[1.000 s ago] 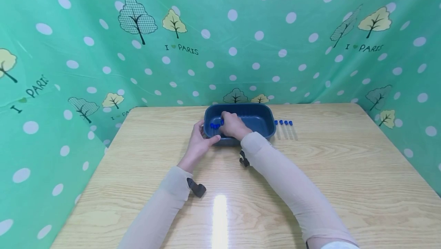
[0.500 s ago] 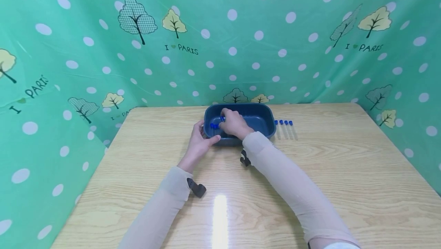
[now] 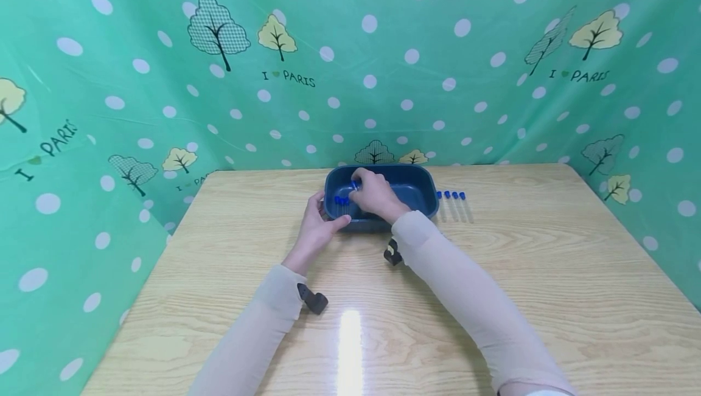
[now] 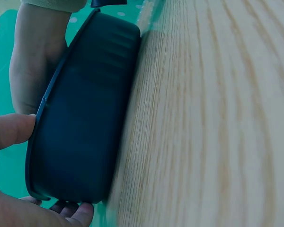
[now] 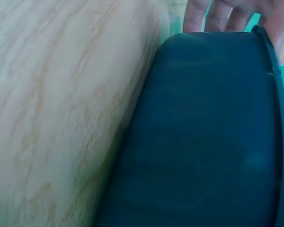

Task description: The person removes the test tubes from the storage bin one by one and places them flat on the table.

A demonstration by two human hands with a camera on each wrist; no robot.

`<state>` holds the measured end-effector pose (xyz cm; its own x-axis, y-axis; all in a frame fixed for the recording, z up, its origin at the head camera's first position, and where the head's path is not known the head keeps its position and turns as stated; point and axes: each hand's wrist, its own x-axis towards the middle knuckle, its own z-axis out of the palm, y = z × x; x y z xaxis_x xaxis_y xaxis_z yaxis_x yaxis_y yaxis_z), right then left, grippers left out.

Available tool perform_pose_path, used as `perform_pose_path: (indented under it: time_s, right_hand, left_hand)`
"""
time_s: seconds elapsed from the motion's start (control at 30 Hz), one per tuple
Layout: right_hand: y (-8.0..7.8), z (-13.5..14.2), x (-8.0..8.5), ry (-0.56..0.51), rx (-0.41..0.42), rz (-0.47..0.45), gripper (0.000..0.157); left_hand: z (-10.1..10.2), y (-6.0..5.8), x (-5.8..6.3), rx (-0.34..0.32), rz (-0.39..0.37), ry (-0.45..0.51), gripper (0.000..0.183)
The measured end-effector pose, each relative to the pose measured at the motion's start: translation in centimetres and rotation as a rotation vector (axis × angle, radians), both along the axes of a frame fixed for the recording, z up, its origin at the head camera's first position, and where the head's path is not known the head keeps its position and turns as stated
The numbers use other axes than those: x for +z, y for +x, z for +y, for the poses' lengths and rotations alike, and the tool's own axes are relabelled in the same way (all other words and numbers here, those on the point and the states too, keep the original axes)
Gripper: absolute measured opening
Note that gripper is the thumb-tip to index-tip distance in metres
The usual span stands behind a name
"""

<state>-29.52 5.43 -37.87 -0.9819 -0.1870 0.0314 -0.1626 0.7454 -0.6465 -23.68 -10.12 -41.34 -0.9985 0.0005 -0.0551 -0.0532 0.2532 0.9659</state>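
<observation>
A dark blue plastic basin [image 3: 367, 225] stands near the back of the wooden table. My left hand [image 3: 316, 225] grips its left end, the thumb on the front rim and the fingers against the end wall, as the left wrist view also shows. Over the left half of the basin, my right hand [image 3: 376, 194] pinches a blue-capped clear tube [image 3: 355, 185]; the hand covers most of that tube. Several similar tubes [image 3: 342, 201] lie inside at the left end, caps toward the back. In the right wrist view the basin wall [image 5: 203, 127] hides the right hand.
To the right of the basin, several more blue-capped clear tubes [image 3: 455, 206] lie in a row on the table [image 3: 520, 262]. A green dotted curtain [image 3: 372, 49] hangs behind the table and along both sides.
My right hand has risen slightly, bringing the pinched tube's blue cap up and away from the tubes lying in the basin. The left hand and basin have stayed still.
</observation>
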Motion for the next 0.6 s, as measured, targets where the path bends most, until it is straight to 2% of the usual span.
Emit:
perform_pose_path:
  time_s: [0.3, 0.6]
  right_hand:
    - [0.9, 0.7, 0.6, -0.082, 0.012, -0.025, 0.043]
    - [1.3, 1.8, 0.7, -0.153, 0.006, 0.017, 0.045]
  left_hand:
    - [0.0, -0.1, 0.0, -0.005, 0.001, 0.004, 0.083]
    - [0.0, -0.1, 0.0, -0.004, 0.015, 0.015, 0.086]
